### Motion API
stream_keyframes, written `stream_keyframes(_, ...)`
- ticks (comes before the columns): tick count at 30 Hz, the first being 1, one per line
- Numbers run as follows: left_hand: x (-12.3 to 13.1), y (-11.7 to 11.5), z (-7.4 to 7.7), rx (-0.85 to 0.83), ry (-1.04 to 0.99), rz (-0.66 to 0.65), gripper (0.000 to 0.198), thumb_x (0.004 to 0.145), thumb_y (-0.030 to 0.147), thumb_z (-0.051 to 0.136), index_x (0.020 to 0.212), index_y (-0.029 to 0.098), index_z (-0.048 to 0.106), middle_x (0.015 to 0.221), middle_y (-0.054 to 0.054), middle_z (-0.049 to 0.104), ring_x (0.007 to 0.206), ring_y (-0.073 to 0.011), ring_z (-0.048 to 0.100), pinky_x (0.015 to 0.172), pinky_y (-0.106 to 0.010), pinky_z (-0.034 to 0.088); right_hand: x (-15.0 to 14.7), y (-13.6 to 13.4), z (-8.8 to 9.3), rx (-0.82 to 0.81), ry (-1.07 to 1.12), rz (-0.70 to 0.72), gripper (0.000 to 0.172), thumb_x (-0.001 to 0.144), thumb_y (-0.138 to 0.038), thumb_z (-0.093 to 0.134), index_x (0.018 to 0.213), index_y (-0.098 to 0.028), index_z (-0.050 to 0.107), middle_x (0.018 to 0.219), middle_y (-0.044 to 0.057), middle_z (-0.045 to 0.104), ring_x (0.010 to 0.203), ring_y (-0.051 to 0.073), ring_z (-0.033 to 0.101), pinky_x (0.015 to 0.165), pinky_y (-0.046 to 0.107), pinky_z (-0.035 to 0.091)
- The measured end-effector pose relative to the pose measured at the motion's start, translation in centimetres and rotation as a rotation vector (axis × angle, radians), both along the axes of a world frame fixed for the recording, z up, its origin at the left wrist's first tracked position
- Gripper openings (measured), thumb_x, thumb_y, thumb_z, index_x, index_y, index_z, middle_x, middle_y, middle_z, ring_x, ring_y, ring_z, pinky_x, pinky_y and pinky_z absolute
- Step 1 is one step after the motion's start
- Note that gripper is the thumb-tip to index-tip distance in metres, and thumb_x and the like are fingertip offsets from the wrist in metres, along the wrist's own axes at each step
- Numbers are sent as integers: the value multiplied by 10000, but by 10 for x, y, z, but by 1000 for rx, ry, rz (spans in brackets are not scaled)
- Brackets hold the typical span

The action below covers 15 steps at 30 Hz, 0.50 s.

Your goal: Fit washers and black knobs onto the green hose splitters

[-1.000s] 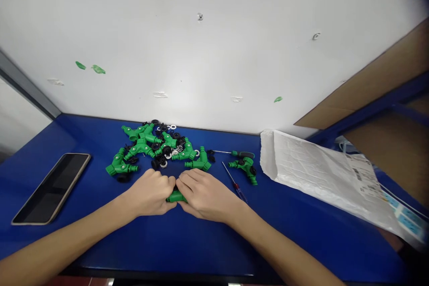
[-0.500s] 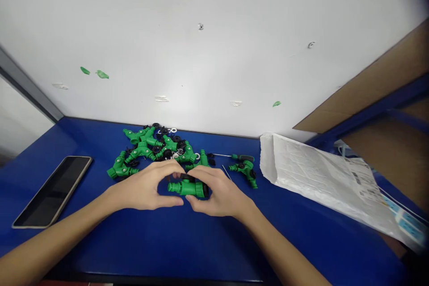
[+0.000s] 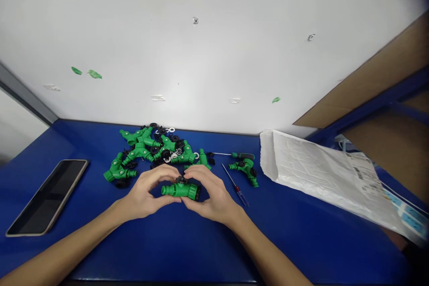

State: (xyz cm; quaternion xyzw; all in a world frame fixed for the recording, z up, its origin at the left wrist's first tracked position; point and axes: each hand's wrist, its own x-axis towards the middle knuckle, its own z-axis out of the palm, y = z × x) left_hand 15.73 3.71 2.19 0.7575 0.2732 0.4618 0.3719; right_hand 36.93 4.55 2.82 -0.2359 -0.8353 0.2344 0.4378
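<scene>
Head view, looking down at a blue workbench [image 3: 83, 250] whose far edge meets a white wall [image 3: 201, 53] with a few green scraps stuck to it. At the far left a smartphone [image 3: 47, 197] lies face up, near the bench's left edge and well apart from the left hand [image 3: 144, 199]. Beyond that hand sits a loose pile of green Y hose connectors [image 3: 140, 149] mixed with black fittings [image 3: 164, 155] and white washers [image 3: 167, 159], close to the far edge.

Between both hands, a green hose connector [image 3: 181, 190] with a black ring at its right end lies on its side. The left hand curves around it from the left, while the right hand [image 3: 212, 199] cups its right end in a narrow two-handed hold. Whether it touches the bench cannot be told. Blue bench surface stretches between the hands and the near edge.

To the right, a thin screwdriver with a red-and-clear handle [image 3: 236, 186] lies just beside the right hand. Beyond it are a green-handled screwdriver [image 3: 243, 155] and a single green Y connector [image 3: 246, 170]. Further right, a white woven mailer bag [image 3: 321, 178] with a printed label [image 3: 363, 178] lies flat and runs past the bench's right side; its contents cannot be seen. Above it stand cardboard panels [image 3: 368, 94] in a blue shelf frame [image 3: 375, 107].
</scene>
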Motion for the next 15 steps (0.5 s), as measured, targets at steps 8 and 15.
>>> stream_keyframes(8, -1, -2, 3, -43, 85, 19, 446, 746, 119, 742, 1143, 228, 572, 1064, -78, 561, 946, -190, 606, 794, -290, 556, -3, -2, -2, 7, 3, -8, 397, 819, -187, 651, 1191, -204, 513, 1012, 104, 632, 970, 226, 601, 839, 374, 528)
stream_keyframes(15, 3, -7, 4, -52, 71, 38, 426, 767, 123, 719, 1150, 207, 553, 1051, -83, 572, 928, -190, 619, 822, -311, 558, -3, -2, -2, -20, -17, 9, 394, 798, -172, 654, 1166, -202, 517, 1001, 92, 623, 949, 218, 593, 837, 356, 517)
